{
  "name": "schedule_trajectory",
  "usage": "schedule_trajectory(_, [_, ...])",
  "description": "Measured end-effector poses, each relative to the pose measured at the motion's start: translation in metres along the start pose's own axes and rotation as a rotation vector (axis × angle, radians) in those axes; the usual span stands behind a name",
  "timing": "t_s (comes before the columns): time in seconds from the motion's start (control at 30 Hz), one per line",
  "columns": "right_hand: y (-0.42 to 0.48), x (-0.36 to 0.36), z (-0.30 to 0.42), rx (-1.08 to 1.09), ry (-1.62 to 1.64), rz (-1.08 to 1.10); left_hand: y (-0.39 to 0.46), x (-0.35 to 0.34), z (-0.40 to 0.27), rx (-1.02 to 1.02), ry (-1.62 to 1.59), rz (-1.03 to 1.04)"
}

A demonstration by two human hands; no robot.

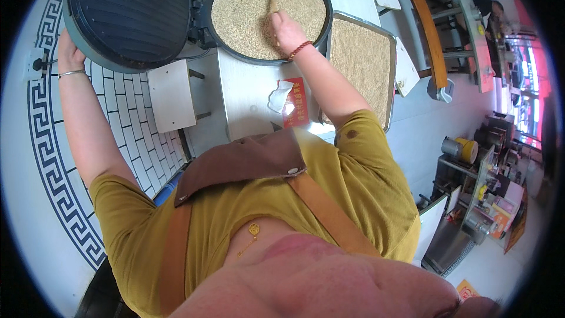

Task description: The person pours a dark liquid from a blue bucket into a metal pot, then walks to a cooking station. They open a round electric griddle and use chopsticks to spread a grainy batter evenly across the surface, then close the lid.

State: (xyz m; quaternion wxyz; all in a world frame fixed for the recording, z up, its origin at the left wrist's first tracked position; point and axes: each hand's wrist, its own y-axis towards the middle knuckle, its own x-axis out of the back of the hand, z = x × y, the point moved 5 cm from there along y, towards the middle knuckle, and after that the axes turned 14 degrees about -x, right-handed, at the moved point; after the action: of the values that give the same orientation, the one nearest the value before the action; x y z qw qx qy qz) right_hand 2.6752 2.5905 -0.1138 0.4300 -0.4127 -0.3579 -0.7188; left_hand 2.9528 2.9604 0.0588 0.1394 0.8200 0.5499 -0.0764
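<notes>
My left hand (pixel 70 54) is at the near left rim of a round electric griddle's raised lid (pixel 128 13), holding it; some fingers are hidden behind it. The lid's ridged dark plate faces up toward me. Its hinge joins it to the round griddle pan (pixel 328 26), which holds a layer of pale sesame-like seeds (pixel 234 13). Over these seeds my right hand (pixel 288 33) grips the wooden handle of a brush-like tool (pixel 272 0). The tool's far end is blurred and touches or nears the seeds.
Right of the griddle, a metal tray (pixel 392 75) holds similar seeds. A red sign (pixel 300 101) with writing and a crumpled white paper (pixel 280 97) lie on the white table (pixel 242 101). Stools (pixel 172 95), a wooden bench (pixel 426 31) and a person (pixel 487 13) are around.
</notes>
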Motion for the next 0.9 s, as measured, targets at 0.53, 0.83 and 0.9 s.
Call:
schedule_trajectory(0.53, [-0.089, 0.033, 0.059, 0.266, 0.122, -0.097, 0.001, 0.002, 0.003, 0.009, 0.001, 0.036])
schedule_trajectory(0.83, [-0.048, 0.0, 0.094, 0.486, 0.117, 0.157, 0.007, 0.007, 0.007, 0.043, -0.109, 0.203])
schedule_trajectory(0.9, [-0.025, -0.014, 0.094, 0.488, 0.06, 0.16, 0.005, 0.004, 0.008, 0.041, -0.086, 0.129])
